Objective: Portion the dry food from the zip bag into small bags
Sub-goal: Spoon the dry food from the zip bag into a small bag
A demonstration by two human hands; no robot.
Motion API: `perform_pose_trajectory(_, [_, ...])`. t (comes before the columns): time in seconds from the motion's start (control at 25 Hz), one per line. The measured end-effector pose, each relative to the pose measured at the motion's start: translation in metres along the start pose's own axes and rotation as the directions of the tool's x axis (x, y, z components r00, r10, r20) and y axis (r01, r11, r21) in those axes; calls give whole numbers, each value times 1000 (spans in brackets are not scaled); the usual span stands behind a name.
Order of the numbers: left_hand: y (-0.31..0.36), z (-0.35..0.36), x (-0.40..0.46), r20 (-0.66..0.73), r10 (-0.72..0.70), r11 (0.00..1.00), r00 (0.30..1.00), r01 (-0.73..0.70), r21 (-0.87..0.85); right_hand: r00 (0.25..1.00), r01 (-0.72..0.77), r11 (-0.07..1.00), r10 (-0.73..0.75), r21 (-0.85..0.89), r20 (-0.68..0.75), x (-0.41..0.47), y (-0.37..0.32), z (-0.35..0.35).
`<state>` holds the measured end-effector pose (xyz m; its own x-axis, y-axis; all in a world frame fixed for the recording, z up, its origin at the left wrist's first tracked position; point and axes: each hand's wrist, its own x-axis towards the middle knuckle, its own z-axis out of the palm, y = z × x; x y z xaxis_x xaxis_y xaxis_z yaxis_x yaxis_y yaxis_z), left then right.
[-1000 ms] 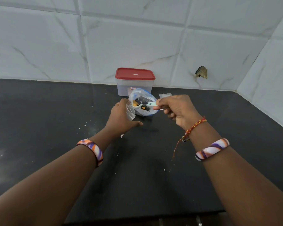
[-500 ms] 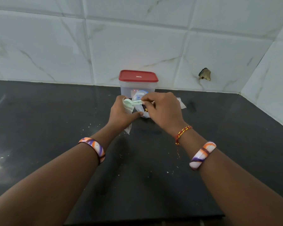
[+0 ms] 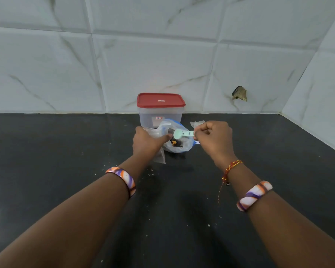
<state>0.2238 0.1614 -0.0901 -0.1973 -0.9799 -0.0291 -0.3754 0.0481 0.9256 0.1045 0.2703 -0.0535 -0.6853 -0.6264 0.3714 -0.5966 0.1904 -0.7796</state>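
Two hands work over a black tabletop (image 3: 66,171), both just in front of a tub (image 3: 160,113) with a red lid (image 3: 161,100) that stands against the tiled wall (image 3: 162,55). Left hand (image 3: 146,144) grips a small clear bag (image 3: 157,147), fingers curled round its top, bag hanging down to the tabletop in front of the tub's left side. Right hand (image 3: 214,140) pinches the handle of a pale green scoop (image 3: 182,134), fingers curled; scoop held level, bowl pointing left toward the left hand's thumb, above the zip bag. Zip bag (image 3: 179,144) sits on the tabletop touching the tub's front, mouth open, blue strip at the rim, dark and orange food (image 3: 175,143) visible inside. Cannot tell if the scoop bowl carries anything. Another clear scrap of plastic (image 3: 194,123) lies just right of the tub, behind the right hand. Striped bangles on both wrists, red-yellow thread (image 3: 230,168) on the right wrist. Pale crumbs scattered on the tabletop in front of the tub. Chipped hole (image 3: 239,93) in the wall right of the tub.
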Motion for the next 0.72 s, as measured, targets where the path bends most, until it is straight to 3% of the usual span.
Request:
perform_pose_trajectory(0.08, [-2, 7, 4, 6, -92, 995, 996, 92, -41, 987, 153, 943, -129, -295, 100, -6, -5, 10])
perform_pose_trajectory(0.16, [-2, 11, 2, 21, -130, 986, 991, 132, -101, 946, 318, 778, -222, -541, 237, -10, -13, 23])
perform_pose_trajectory(0.28, [-1, 13, 11, 19, -102, 988, 995, 103, -114, 889, 451, 590, -225, -670, 400, 0, -18, 52])
perform_pose_trajectory(0.36, [4, 11, 9, 20, -80, 989, 997, 82, -122, 895, 429, 578, -167, -694, 415, 2, -15, 57])
perform_pose_trajectory(0.48, [16, 13, 15, -41, -107, 959, 993, 92, -269, 956, 244, 719, -63, -651, 288, 16, -3, 61])
perform_pose_trajectory(0.56, [36, 20, 29, -34, -45, 949, 998, 32, -312, 974, 42, 863, 77, -504, 214, 29, 5, 57])
perform_pose_trajectory(0.64, [62, 33, 37, 80, 132, 972, 988, -113, -205, 952, -232, 947, 268, -224, 146, 41, 16, 48])
perform_pose_trajectory(0.72, [76, 46, 32, 278, 282, 959, 918, -278, -53, 871, -488, 869, 479, 78, 114, 40, 25, 37])
